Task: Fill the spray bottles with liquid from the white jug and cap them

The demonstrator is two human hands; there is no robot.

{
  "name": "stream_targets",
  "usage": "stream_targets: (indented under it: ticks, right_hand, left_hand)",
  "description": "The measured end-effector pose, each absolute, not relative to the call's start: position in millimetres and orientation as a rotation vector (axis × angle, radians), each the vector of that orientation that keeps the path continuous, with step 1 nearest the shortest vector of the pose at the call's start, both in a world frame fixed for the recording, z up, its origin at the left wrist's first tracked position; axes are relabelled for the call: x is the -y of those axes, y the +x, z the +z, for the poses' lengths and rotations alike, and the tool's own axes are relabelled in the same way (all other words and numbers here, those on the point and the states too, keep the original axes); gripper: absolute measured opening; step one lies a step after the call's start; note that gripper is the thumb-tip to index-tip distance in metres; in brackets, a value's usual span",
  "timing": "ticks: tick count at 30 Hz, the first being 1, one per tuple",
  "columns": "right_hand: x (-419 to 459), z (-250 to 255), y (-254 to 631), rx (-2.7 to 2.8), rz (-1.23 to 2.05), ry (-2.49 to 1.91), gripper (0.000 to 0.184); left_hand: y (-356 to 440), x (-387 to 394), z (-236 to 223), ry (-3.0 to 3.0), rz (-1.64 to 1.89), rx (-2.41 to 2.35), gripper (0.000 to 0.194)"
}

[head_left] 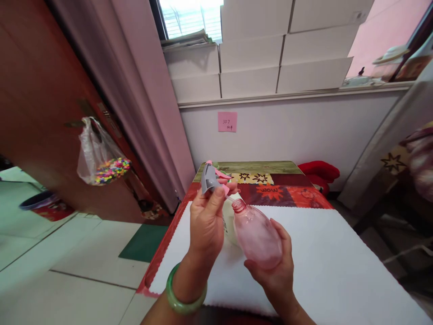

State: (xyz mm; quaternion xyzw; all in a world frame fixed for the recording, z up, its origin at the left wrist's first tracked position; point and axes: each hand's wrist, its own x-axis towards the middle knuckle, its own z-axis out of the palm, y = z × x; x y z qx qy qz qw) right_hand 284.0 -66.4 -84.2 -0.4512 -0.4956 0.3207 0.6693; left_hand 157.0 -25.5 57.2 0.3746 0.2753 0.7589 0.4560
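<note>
Reddish-brown and broad, the door fills the left side; white panels cover much of the window above the pale wall; a mauve curtain hangs between door and wall; below them stands the table, its patterned top largely covered by a white mat with a scalloped edge; a clear bag of many-coloured bits hangs from the door handle.

Over the mat, the right hand cups the lower part of a translucent pink bottle, its fingers wrapped around one side and its thumb on the other; the bottle is tilted, its open neck toward the left hand; a pale container stands behind, partly hidden; the left hand's fingers pinch a grey-and-pink spray head beside the bottle's mouth; a green bangle rings the left wrist; a pink note is on the wall; a thin tube runs from the spray head to the bottle's mouth; whether its end is inside, I cannot tell.
</note>
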Motion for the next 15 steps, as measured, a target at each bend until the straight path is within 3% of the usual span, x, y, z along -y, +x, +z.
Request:
stream_targets:
  ticks: [9, 15]
  right_hand:
    - [62.0, -103.9, 295.0, 1.147, 0.805, -1.028, 0.096]
    - [43.4, -85.6, 313.4, 1.135, 0.778, -1.078, 0.092]
  left_hand:
    - [84.6, 9.0, 71.8, 0.828, 2.063, -0.618, 0.028]
    - [-9.7, -17.6, -14.3, 0.401, 2.089, -0.395, 0.038]
